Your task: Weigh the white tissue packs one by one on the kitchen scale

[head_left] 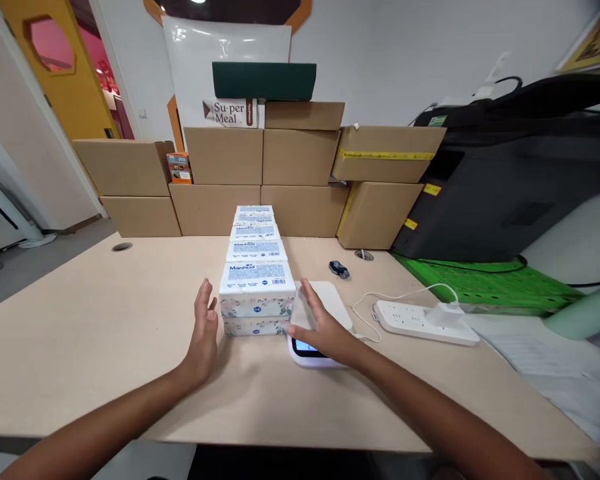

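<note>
A row of white Manhua tissue packs (257,267) runs away from me on the beige table (80,333), and the nearest stack (257,298) is two packs high. My left hand (203,333) is open, fingers straight, just left of that stack and a little apart from it. My right hand (316,327) is open too, fingers stretched along the stack's right side. It rests over a white device with a small lit screen (325,320).
Cardboard boxes (260,173) are stacked along the table's far edge, with a dark green box (264,80) on top. A white power strip (423,320) with cable lies to the right, a small dark object (339,269) behind it, and a black machine (510,173) at the right.
</note>
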A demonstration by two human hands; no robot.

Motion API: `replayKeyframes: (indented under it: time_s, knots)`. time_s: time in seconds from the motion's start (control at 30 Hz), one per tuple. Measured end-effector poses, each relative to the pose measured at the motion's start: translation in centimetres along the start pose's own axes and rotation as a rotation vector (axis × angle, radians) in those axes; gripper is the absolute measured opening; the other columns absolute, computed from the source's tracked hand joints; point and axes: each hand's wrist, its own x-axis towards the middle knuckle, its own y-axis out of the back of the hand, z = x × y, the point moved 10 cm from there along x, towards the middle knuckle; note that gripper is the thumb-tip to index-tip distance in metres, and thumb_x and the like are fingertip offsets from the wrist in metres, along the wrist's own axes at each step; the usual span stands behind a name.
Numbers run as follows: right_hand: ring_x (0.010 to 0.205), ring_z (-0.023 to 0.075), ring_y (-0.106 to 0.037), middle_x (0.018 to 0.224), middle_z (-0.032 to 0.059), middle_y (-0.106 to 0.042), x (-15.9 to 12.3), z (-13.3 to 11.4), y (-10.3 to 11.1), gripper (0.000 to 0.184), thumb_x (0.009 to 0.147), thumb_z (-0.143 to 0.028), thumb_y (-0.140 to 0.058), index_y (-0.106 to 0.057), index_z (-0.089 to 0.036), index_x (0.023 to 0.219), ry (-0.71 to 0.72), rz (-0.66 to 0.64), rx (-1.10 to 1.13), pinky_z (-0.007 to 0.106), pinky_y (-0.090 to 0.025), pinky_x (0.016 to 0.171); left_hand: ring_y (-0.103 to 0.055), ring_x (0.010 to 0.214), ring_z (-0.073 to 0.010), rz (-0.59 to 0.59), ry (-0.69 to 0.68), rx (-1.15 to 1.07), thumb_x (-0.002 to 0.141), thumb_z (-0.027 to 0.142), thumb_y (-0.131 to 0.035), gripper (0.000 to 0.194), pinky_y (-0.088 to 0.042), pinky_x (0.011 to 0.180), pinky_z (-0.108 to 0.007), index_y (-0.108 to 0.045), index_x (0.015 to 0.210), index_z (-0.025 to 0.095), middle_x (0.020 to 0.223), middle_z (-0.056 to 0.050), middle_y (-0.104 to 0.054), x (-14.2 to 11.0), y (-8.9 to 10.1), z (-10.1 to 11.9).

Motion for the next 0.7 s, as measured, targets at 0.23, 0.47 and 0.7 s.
replayKeyframes:
  time_s: [0.23,0.47,0.7]
  knots:
    - [0.168,0.0365,-0.041,0.18,0.0053,-0.045,-2.0,-8.7,-0.6,0.094,0.095,-0.057,-0.077,-0.035,-0.039,0.177,0.396,0.0,-0.177,0.062,-0.031,0.141,-0.044,0.164,-0.0378,-0.129,-0.23,0.117,0.105,0.063,-0.063,0.082,-0.039,0.137,-0.065,-0.025,0.175,0.043,0.173,-0.013,-0.046,-2.2,-2.0,3.8]
    - [0.132,0.0363,-0.075,0.144,0.0167,-0.077,-6.5,-6.4,9.9,0.074,0.103,-0.066,-0.063,-0.053,-0.025,0.164,0.706,0.635,-0.419,0.055,-0.065,0.108,-0.011,0.178,-0.0391,-0.601,-0.466,0.038,0.112,0.041,-0.059,0.093,-0.022,0.143,-0.068,0.002,0.182,0.035,0.19,-0.014,-0.015,-4.8,-12.1,9.2]
    - [0.085,0.0314,-0.082,0.1,0.0115,-0.086,-4.6,0.6,14.6,0.06,0.103,-0.073,-0.053,-0.072,-0.023,0.13,0.482,0.816,-0.615,0.043,-0.069,0.073,0.026,0.174,-0.0413,-0.734,-0.41,0.062,0.112,0.042,-0.062,0.113,-0.001,0.141,-0.075,0.033,0.173,0.044,0.185,-0.005,0.038,-7.2,-18.3,4.0]
